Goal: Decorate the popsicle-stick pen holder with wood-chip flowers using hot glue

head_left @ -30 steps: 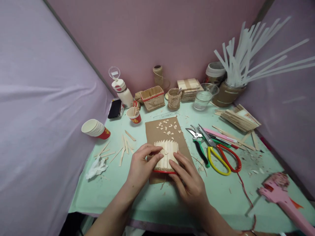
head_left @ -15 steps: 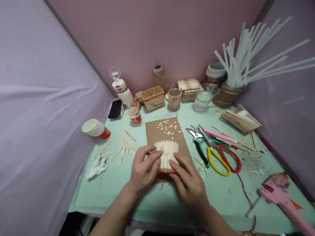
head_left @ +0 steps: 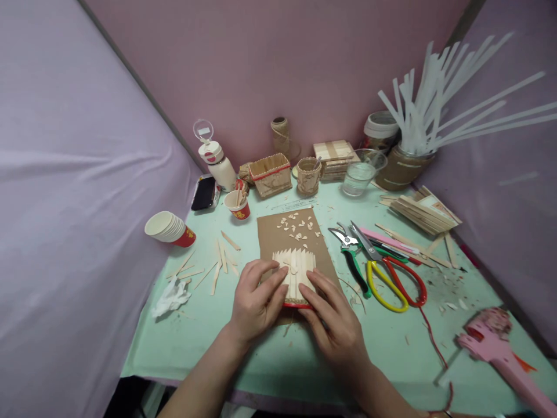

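Observation:
A craft-stick panel [head_left: 297, 261] with a jagged top edge lies on a brown cardboard sheet [head_left: 270, 232]. Red trim and a braided cord run along its near edge, and a few small petal-shaped wood chips [head_left: 293, 269] rest on its face. My left hand [head_left: 257, 295] grips the panel's left side, fingers curled over the face and thumb near the bottom. Along the right side, my right hand [head_left: 334, 313] holds it with fingertips on the face and the thumb by the red trim. More wood chips [head_left: 298, 236] are scattered on the cardboard beyond the panel.
Pruning shears [head_left: 355, 270] and scissors [head_left: 369, 247] lie right of the cardboard. A pink glue gun [head_left: 500, 354] sits at the near right. Loose sticks [head_left: 223, 255] and paper cups [head_left: 167, 227] are on the left. Farther back stand a stick basket [head_left: 270, 177] and a water bowl [head_left: 359, 177].
My left hand has shifted very slightly, its fingers still on the panel. The right hand and the panel look the same.

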Tool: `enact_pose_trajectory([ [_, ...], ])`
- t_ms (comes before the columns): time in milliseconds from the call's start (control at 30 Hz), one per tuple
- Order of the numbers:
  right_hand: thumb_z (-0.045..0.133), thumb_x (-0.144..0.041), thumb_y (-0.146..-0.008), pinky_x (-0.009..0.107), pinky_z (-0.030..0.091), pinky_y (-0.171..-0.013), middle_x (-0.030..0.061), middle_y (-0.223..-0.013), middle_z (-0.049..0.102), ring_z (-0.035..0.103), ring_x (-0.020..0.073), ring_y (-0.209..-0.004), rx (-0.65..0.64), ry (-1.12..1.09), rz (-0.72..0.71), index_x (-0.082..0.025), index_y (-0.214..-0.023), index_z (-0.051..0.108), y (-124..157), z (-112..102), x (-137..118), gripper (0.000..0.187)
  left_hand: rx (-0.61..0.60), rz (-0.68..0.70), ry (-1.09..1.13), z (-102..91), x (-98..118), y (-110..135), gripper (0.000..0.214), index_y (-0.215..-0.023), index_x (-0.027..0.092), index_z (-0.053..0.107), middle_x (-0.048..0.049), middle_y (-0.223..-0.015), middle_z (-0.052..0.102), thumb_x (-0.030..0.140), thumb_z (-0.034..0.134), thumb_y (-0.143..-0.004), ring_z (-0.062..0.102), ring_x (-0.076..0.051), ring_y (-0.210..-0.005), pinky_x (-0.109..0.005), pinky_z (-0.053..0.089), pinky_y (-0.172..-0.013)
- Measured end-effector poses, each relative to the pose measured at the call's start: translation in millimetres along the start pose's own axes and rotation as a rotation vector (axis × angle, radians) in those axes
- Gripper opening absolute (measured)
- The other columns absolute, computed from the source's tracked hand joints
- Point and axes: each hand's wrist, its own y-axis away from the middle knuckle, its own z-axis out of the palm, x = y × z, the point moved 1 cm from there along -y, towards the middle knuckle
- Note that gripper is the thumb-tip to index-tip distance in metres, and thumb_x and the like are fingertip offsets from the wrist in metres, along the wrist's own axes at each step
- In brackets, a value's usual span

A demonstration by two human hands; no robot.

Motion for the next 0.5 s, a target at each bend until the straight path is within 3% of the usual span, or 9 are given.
enact_pose_trajectory([
  [500, 0.057, -0.004, -0.084, 0.049, 0.049, -0.097, 0.0160, -0.129, 0.055, 0.047, 0.0299, -0.127, 0.012, -0.006, -0.011, -0.018, -0.126, 0.055, 0.1, -0.1, 0.3, 0.044, -0.049, 0.096, -0.016, -0.9, -1.8, 0.4, 0.040, -0.121, 0.017, 0.057, -0.0112, -0.111, 0.065, 0.015, 0.060, -0.081, 0.055, -0.024, -0.109, -0.043, 0.046, -0.093],
])
